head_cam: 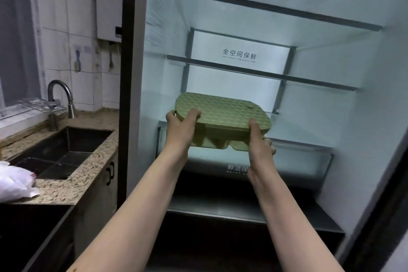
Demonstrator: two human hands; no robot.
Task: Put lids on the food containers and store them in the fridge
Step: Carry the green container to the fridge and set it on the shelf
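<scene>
A green food container [223,121] with a dimpled green lid on top is held in the air inside the open fridge [331,55], just above the lowest glass shelf [304,146]. My left hand [180,130] grips its near left corner, thumb on the lid. At the near right corner, my right hand [260,143] grips with the thumb up against the lid's edge. The container's far side tilts slightly upward. Its see-through base shows moulded compartments.
Two upper glass shelves [265,75] are bare. A drawer with white lettering [309,168] sits under the lowest shelf. Left of the fridge are a granite counter [88,168], a sink [64,150] with a tap [66,97], and a white plastic bag [15,181].
</scene>
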